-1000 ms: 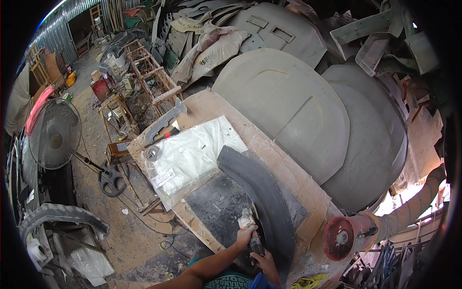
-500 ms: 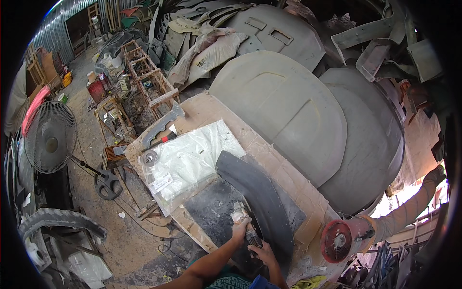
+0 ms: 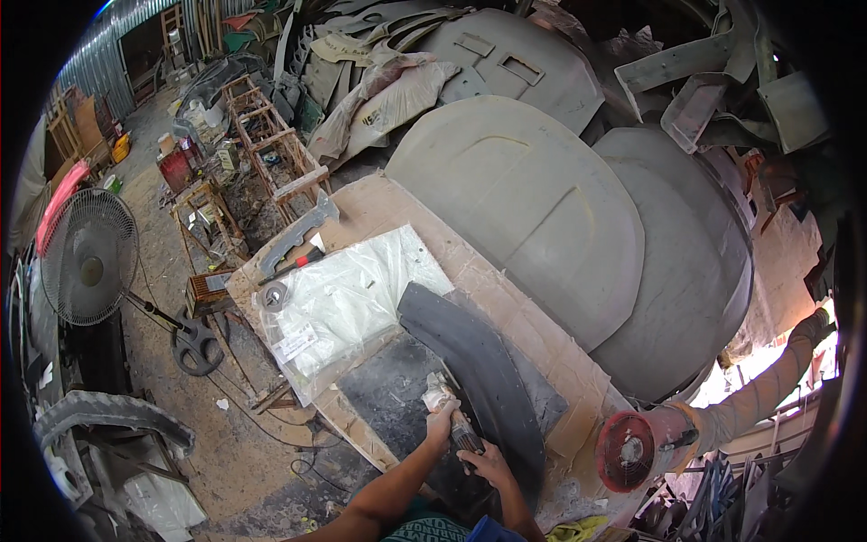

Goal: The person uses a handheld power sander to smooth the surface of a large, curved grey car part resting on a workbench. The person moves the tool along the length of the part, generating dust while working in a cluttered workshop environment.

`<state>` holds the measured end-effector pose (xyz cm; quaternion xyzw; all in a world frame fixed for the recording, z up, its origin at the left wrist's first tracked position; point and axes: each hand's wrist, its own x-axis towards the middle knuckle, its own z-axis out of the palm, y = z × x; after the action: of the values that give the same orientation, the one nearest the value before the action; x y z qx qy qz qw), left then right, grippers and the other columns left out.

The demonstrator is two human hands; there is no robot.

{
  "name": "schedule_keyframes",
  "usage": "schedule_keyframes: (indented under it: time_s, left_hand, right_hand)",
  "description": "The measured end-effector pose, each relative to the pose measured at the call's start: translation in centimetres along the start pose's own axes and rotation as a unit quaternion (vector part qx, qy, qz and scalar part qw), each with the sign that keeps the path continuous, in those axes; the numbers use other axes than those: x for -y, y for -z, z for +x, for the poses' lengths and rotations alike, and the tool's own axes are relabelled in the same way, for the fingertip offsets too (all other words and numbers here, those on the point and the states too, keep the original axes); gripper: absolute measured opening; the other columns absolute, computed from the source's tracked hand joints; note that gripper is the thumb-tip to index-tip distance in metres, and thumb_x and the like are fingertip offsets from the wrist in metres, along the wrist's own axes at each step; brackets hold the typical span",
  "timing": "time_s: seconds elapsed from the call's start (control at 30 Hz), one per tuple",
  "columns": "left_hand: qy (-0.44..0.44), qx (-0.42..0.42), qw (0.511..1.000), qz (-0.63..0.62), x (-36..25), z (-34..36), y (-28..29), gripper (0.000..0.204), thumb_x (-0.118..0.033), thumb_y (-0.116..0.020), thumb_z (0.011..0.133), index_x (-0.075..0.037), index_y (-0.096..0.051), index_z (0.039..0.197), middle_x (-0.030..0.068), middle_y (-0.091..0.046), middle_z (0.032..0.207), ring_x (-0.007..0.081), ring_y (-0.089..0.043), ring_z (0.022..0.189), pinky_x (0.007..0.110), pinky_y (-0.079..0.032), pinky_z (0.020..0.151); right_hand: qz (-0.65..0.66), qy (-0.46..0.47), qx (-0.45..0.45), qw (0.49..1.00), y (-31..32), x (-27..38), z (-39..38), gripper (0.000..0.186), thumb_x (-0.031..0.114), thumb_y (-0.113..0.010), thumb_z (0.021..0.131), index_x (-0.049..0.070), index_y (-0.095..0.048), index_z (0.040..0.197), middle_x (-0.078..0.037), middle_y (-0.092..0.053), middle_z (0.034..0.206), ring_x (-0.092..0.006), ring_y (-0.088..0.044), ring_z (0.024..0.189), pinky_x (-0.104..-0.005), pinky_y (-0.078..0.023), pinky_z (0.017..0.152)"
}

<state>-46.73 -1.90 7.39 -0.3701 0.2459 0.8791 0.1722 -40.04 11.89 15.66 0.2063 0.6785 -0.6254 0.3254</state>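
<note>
A long curved dark grey panel [image 3: 492, 375] lies on a dark flat board [image 3: 375, 384] on the worktable. Both my hands hold an angle grinder [image 3: 467, 437] against or just over the panel's inner edge; contact cannot be made out. My left hand [image 3: 440, 423] is closed round the front of the tool, near its pale, dusty head. Farther back, my right hand [image 3: 490, 463] wraps the dark body of the grinder. The disc is too small and hidden to tell.
Plastic-wrapped white sheeting [image 3: 361, 280], a tape roll [image 3: 275, 296] and a flat grey bracket [image 3: 302, 237] lie farther up the table. Large grey panels [image 3: 519, 212] lean beyond it. A red-rimmed blower [image 3: 628, 452] stands at right, a pedestal fan [image 3: 90, 257] at left.
The whole view has shifted slightly. My hands and the grinder have moved a little left along the panel's inner edge, both grips unchanged.
</note>
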Motion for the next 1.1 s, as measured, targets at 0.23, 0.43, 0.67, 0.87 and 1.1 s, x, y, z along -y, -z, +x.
schedule_keyframes:
  time_s: [0.23, 0.43, 0.67, 0.87, 1.1]
  left_hand:
    - [-0.007, 0.008, 1.000, 0.030, 0.5, -0.6, 0.3, 0.029, -0.015, -0.075, 0.083, -0.006, -0.058, 0.105, 0.0095, -0.063, 0.078, 0.0246, -0.067, 0.064, 0.039, -0.058, 0.058]
    - [-0.004, 0.010, 0.999, 0.044, 1.0, -1.1, 0.4, 0.029, -0.015, -0.076, 0.083, -0.006, -0.060, 0.105, 0.0087, -0.063, 0.078, 0.0240, -0.067, 0.062, 0.038, -0.058, 0.058]
    - [0.002, 0.006, 0.998, 0.056, 1.6, -1.7, 0.3, 0.030, -0.017, -0.077, 0.082, -0.003, -0.061, 0.103, 0.0090, -0.063, 0.078, 0.0247, -0.067, 0.063, 0.038, -0.058, 0.058]
    - [0.010, 0.006, 0.998, 0.068, 2.5, -2.0, 0.8, 0.027, -0.017, -0.077, 0.083, -0.003, -0.062, 0.101, 0.0084, -0.063, 0.079, 0.0245, -0.067, 0.063, 0.039, -0.058, 0.058]
    - [-0.016, 0.006, 0.998, 0.065, 2.5, -2.5, 0.6, 0.026, -0.016, -0.076, 0.084, -0.004, -0.063, 0.102, 0.0077, -0.063, 0.080, 0.0233, -0.067, 0.062, 0.038, -0.057, 0.057]
  right_hand:
    - [0.055, 0.003, -0.003, 0.998, -0.6, -0.7, -1.3, 0.035, 0.015, -0.080, 0.085, 0.000, -0.064, 0.112, -0.005, -0.065, 0.084, -0.0133, -0.061, 0.060, -0.0254, -0.047, 0.049]
    - [0.066, 0.003, -0.009, 0.998, -0.6, -1.3, -2.0, 0.033, 0.014, -0.079, 0.086, 0.001, -0.063, 0.111, -0.006, -0.066, 0.084, -0.0136, -0.062, 0.060, -0.0245, -0.046, 0.048]
    - [0.090, 0.002, -0.017, 0.996, -0.4, -2.4, -2.6, 0.033, 0.014, -0.081, 0.084, 0.001, -0.064, 0.109, -0.004, -0.065, 0.081, -0.0128, -0.061, 0.057, -0.0256, -0.044, 0.047]
    - [0.077, -0.008, -0.027, 0.997, -0.7, -1.8, -3.9, 0.030, 0.012, -0.080, 0.085, 0.001, -0.065, 0.108, -0.005, -0.066, 0.082, -0.0128, -0.061, 0.058, -0.0261, -0.045, 0.048]
    - [0.086, -0.029, -0.028, 0.995, -0.8, -2.2, -4.1, 0.031, 0.014, -0.080, 0.085, 0.001, -0.064, 0.109, -0.006, -0.067, 0.083, -0.0133, -0.062, 0.059, -0.0258, -0.045, 0.049]
